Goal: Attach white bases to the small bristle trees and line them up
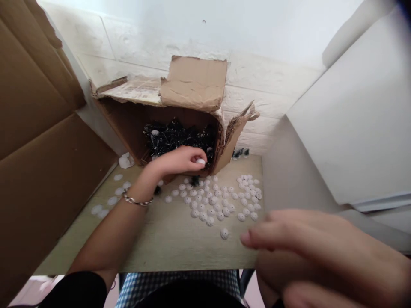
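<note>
My left hand (184,160) reaches to the mouth of the torn cardboard box (194,92), its fingers pinched on a small white domed disc (201,161). Behind it, the box holds a heap of dark green, bristly pieces with pale tips (175,134), like miniature fir trees. Just below the hand is a dark bristly tuft (195,181); whether it joins the held disc, I cannot tell. My right hand (308,244) is close to the camera at lower right, smeared by motion, its fingers partly hidden. Nearest to it on the table lies a single white domed disc (224,233).
Several white discs with centre holes (210,200) spread over the wooden table (180,244). Flatter white discs (112,200) lie at left beside a large cardboard box (48,179). More bristly pieces (240,152) stand by the wall. A white panel (349,111) bounds the right.
</note>
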Demonstrator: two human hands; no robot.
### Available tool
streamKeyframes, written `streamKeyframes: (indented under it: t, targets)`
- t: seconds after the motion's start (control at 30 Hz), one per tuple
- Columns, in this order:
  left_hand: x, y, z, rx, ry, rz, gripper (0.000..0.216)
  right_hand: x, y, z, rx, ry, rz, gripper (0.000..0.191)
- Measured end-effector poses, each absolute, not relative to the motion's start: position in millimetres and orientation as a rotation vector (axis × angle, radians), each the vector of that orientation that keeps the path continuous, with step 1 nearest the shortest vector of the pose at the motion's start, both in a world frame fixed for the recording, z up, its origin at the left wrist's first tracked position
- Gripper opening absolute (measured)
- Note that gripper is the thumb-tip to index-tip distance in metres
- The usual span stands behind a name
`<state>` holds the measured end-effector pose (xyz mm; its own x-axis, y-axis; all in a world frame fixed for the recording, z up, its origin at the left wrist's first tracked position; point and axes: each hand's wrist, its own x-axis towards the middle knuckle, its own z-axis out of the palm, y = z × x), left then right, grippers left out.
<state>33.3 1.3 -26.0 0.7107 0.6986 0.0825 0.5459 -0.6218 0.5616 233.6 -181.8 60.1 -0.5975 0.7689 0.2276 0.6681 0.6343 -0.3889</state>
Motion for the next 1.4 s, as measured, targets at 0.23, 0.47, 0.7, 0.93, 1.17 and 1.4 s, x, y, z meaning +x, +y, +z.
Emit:
streamKeyframes:
  t: [0.23, 0.47, 0.7, 0.93, 1.17, 1.4]
  targets:
    - [-13.5, 3.0, 1.6, 1.930, 1.070, 0.613, 0.031, 202.6, -115.6, 33.4, -1.640, -2.321, 0.324, 0.030]
    - [-4.8, 2.3, -0.1, 1.457, 0.789, 1.125, 0.030, 155.4, -45.3, -42.4, -1.883, -2.557, 0.342, 0.030]
    - [21.3, 11.6, -10.4, 1.064, 0.694, 1.228, 0.025, 147.9, -17.1, -81.7, -1.974, -2.628, 0.357, 0.032]
    - [30.2, 13.7, -13.9, 0.875, 0.648, 1.253, 0.026, 152.1, -12.4, -85.8, -1.872, -2.673, 0.352, 0.032]
    - [25.6, 14.8, -14.4, 0.854, 0.606, 1.343, 0.026, 143.4, -13.4, -89.5, -1.798, -2.658, 0.389, 0.047]
    - [20.9, 17.0, -14.0, 0.837, 0.567, 1.318, 0.024, 137.6, -17.8, -89.9, -1.681, -2.677, 0.326, 0.036]
